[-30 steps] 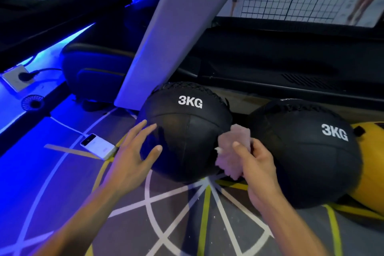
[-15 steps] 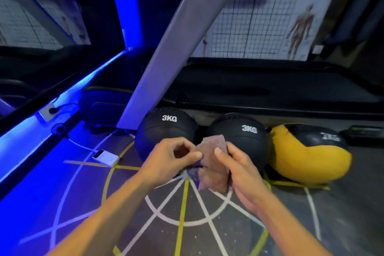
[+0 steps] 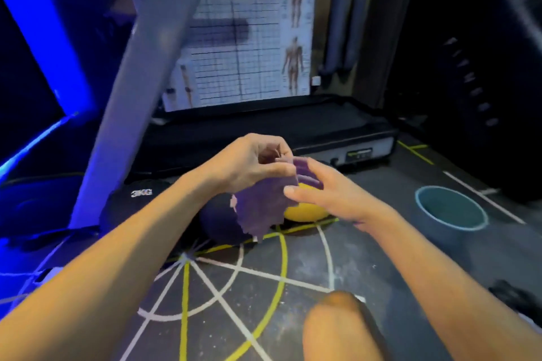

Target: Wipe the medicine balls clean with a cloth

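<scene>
Having drawn back from the black medicine balls [image 3: 137, 199] on the floor, the left hand [image 3: 249, 161] pinched the cloth [image 3: 261, 202] while the right hand [image 3: 325, 187] apparently refolded it with loosely spread fingers, pausing wiping beside a basin [image 3: 451, 211].

Floor [image 3: 381, 258]: dark mat marked with white and yellow lines; several radiate from one point, two curve as arcs. Pale specks scattered over it.

Grey slanted beam [image 3: 146, 67] crosses upper left, running down to the floor. Blue light strip [image 3: 47, 29] glows at far left.

Black low platform [image 3: 264, 129] lies across the middle distance; a small panel [image 3: 359, 154] on its front right end, lettering blurred, unreadable.

Wall chart [image 3: 249, 47] behind it: grid with anatomical figures down the right side.

Teal round bowl [image 3: 451, 214] stands on the floor at right, possibly holding liquid.

Tall black unit [image 3: 475, 73] at far right.
</scene>
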`<state>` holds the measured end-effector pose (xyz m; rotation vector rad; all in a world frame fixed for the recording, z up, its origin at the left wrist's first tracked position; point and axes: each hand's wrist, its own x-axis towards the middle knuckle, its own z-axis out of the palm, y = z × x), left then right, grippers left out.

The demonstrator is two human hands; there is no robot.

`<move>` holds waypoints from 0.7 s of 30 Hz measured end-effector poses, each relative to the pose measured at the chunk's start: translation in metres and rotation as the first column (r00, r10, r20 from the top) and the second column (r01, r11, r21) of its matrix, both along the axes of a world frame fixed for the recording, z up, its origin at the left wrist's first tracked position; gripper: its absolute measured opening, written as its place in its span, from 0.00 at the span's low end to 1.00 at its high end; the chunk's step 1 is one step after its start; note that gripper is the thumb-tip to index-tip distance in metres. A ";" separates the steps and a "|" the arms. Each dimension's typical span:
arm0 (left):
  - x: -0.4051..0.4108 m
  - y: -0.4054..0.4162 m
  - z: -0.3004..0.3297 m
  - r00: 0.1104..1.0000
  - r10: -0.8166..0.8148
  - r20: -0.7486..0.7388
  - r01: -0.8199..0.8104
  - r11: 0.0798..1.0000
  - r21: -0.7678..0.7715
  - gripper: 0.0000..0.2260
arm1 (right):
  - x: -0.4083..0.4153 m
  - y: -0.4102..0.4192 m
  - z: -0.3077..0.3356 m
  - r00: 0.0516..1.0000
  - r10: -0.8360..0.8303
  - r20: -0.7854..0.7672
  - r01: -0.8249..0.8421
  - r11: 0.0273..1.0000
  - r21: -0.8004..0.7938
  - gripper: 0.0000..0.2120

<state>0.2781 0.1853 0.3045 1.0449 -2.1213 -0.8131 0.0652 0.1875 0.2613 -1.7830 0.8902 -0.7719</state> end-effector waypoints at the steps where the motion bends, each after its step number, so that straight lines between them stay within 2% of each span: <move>1: -0.020 -0.007 -0.003 0.999 -0.017 0.032 0.017 1.000 0.006 0.09 | -0.014 -0.002 -0.003 0.998 0.004 0.058 -0.005 1.000 0.018 0.22; 3: -0.056 -0.022 -0.012 0.997 -0.023 0.080 0.023 1.000 0.002 0.08 | -0.043 -0.011 -0.014 0.989 -0.064 0.134 0.064 0.998 0.002 0.15; 5: -0.090 -0.037 -0.024 0.996 -0.043 0.081 0.040 0.999 0.031 0.11 | -0.072 -0.020 -0.031 0.977 -0.156 0.144 0.163 0.986 -0.042 0.10; 7: -0.122 -0.054 -0.034 0.997 -0.052 0.065 0.047 0.996 0.078 0.17 | -0.103 -0.028 -0.042 0.971 -0.206 0.118 0.219 0.969 -0.115 0.07; 9: -0.150 -0.070 -0.044 0.995 -0.084 0.048 0.072 0.977 0.199 0.19 | -0.135 -0.033 -0.052 0.954 -0.291 0.067 0.298 0.939 -0.172 0.02; 12: -0.183 -0.098 -0.069 0.979 -0.191 0.074 0.148 0.910 0.388 0.20 | -0.179 -0.043 -0.077 0.901 -0.433 0.020 0.429 0.885 -0.180 0.06; 14: -0.206 -0.116 -0.100 0.959 -0.277 0.068 0.219 0.868 0.445 0.14 | -0.208 -0.051 -0.106 0.852 -0.523 -0.005 0.516 0.842 -0.155 0.09; 17: -0.242 -0.141 -0.160 0.961 -0.273 0.054 0.221 0.866 0.449 0.06 | -0.247 -0.061 -0.155 0.759 -0.640 -0.122 0.614 0.765 -0.194 0.14; 21: -0.295 -0.177 -0.241 0.981 -0.184 0.057 0.150 0.914 0.376 0.05 | -0.297 -0.078 -0.215 0.654 -0.705 -0.274 0.677 0.707 -0.204 0.12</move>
